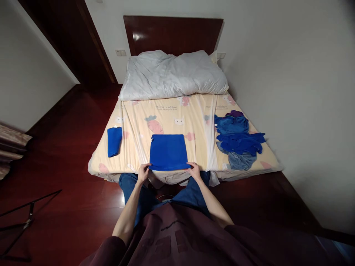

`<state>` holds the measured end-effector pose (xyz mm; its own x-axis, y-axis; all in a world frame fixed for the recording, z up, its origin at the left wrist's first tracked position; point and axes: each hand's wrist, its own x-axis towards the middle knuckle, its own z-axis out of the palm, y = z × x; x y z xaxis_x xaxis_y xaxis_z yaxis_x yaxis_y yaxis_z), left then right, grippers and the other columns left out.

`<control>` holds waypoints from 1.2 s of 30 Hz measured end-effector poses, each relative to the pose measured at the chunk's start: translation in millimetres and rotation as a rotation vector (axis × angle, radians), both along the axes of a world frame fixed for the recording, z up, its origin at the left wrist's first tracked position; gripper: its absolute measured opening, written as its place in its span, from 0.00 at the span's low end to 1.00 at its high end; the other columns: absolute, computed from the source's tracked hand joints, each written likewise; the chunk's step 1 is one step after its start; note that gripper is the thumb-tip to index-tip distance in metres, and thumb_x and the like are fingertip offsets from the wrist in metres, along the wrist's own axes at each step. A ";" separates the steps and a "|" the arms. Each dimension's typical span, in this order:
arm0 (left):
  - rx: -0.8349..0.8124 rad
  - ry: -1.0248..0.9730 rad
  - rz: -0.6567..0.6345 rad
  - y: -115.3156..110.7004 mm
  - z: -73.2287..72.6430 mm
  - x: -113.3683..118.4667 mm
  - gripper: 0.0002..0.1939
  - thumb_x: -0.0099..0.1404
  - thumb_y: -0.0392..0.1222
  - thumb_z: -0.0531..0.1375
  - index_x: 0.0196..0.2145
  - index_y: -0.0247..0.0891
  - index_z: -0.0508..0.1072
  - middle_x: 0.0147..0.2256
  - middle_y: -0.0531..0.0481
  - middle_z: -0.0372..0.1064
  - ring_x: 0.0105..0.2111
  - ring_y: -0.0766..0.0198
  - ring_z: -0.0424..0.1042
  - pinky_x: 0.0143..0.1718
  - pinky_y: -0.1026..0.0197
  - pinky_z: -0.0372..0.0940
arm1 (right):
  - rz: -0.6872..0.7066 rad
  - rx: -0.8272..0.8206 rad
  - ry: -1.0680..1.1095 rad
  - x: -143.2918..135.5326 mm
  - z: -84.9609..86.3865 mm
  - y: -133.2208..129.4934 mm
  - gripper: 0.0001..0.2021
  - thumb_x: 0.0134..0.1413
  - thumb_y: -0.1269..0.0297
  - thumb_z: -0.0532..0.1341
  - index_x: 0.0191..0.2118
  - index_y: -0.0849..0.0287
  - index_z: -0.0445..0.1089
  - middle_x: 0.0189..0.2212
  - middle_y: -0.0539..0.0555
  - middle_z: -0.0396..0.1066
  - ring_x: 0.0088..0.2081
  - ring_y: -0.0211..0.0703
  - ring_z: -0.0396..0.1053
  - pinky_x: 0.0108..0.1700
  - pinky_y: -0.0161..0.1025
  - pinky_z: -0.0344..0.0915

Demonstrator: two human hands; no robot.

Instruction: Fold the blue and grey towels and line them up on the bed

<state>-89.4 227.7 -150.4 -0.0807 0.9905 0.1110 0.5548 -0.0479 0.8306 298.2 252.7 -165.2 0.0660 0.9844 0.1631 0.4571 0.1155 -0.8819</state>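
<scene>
The left hand (143, 173) and the right hand (194, 170) are at the near edge of the bed (131, 147), 1 at each near corner of a blue cloth (168, 149). The fingers of each hand are nearly closed, thumb against fingertips, with the cloth's edge pinched in between. The cloth lies spread flat, starting right at the fingers and reaching away from them; its near edge runs as a straight band from 1 hand to the other. A small white tag sits at its far left corner.

To the left of the left fingers, and a little beyond them, lies a folded blue cloth (114, 142), a narrow rectangle well apart from the spread 1. To the right of the right fingers, farther off, is a loose pile of clothes (240, 136): mostly blue, with a purple piece at its far end and a grey-blue piece at its near end.

Beyond the fingers and the spread cloth stretches a cream sheet (177, 114) printed with carrots and rabbits. Farthest from the fingers, a pale quilt (174, 74) lies bunched before a dark wooden headboard (173, 35). Just below the hands are the person's jeans (191, 197), close against the bed.
</scene>
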 end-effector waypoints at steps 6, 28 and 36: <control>-0.038 -0.012 0.196 13.6 -2.2 8.4 0.21 0.66 0.55 0.56 0.42 0.36 0.78 0.39 0.40 0.77 0.43 0.51 0.75 0.49 0.49 0.70 | -0.115 -0.076 0.073 -2.6 -2.2 14.0 0.19 0.54 0.50 0.59 0.35 0.61 0.77 0.32 0.61 0.79 0.34 0.51 0.75 0.39 0.46 0.73; -0.052 -0.039 0.236 15.0 -2.3 12.4 0.21 0.66 0.58 0.55 0.38 0.37 0.76 0.37 0.42 0.77 0.38 0.55 0.76 0.44 0.54 0.70 | -0.245 -0.054 -0.064 -12.3 -4.5 6.2 0.29 0.59 0.37 0.54 0.33 0.61 0.76 0.29 0.60 0.77 0.30 0.48 0.72 0.35 0.42 0.68; -0.053 -0.029 0.249 16.2 0.3 15.1 0.18 0.65 0.56 0.57 0.35 0.38 0.75 0.34 0.44 0.75 0.34 0.56 0.74 0.40 0.55 0.68 | -0.316 -0.064 -0.068 -20.5 -9.1 3.8 0.26 0.58 0.40 0.56 0.34 0.60 0.75 0.28 0.60 0.77 0.27 0.47 0.71 0.36 0.42 0.68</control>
